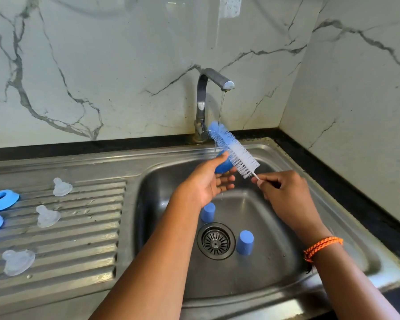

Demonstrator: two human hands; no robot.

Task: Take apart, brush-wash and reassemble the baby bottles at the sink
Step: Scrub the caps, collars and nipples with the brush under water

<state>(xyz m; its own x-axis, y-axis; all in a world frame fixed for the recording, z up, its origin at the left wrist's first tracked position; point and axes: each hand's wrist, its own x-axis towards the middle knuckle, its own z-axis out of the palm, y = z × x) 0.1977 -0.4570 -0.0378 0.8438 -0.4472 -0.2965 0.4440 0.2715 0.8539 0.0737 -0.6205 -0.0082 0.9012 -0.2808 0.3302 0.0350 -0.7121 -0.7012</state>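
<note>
Showing one moment of the wash, parts listed from largest to smallest
Sink (286, 262): a steel basin with a ribbed draining board (79, 227) to its left; a thin stream ran from the tap (214, 80) onto the brush tip
Bottle brush (232, 150): it was held slanting over the basin, blue tip uppermost under the stream, white bristles lower; likely light, with a thin handle that could twist when wet, so best taken close to the bristles
Left hand (206, 181): its fingers were half curled around a blue cap (223, 163) and pinched it against the bristles; the cap looked like rigid, light plastic, probably slick when wet, and best held by its rim
Right hand (286, 192): its fingers were closed in a pinch on the thin white handle just below the bristles
Collar rings (2, 199): two blue rings lay at the board's left edge, one partly out of view
Loose caps (244, 242): two more blue caps stood mouth down on the basin floor, either side of the drain (215, 241)
Teats (19, 262): three clear teats lay well apart on the ribs; they looked soft and slippery, safest lifted by the wide base
Bottle bodies: none were in view
</note>
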